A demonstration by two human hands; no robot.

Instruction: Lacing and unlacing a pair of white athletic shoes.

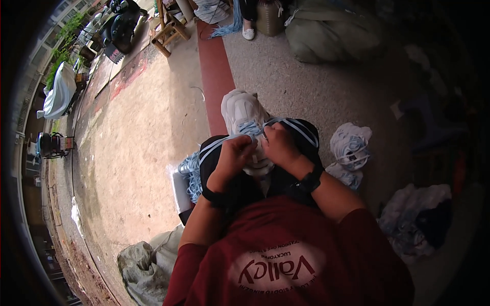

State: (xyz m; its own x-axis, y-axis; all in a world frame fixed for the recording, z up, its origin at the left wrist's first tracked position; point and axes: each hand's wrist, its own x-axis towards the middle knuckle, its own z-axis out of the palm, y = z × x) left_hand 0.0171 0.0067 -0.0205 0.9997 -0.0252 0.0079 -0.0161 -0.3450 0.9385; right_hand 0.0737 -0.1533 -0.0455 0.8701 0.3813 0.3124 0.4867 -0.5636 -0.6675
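A white sneaker (239, 106) rests between my knees, its toe pointing away from me. Light blue shoelaces (250, 128) run through its eyelets, and long loose ends trail over both my dark trouser legs. At the left side of the shoe's opening, my left hand (236, 154) is closed with the lace pinched in its fingers. Close beside it, my right hand (279, 145) pinches the lace on the right side. The fingertips partly hide the upper eyelets.
By my left knee a white box (181, 191) holds a bundle of light blue laces (190, 171). Bundles of white shoes with blue laces (351, 145) lie to my right. A grey-green sack (148, 265) sits at lower left, another large sack (332, 35) ahead, near a bamboo stool (169, 35).
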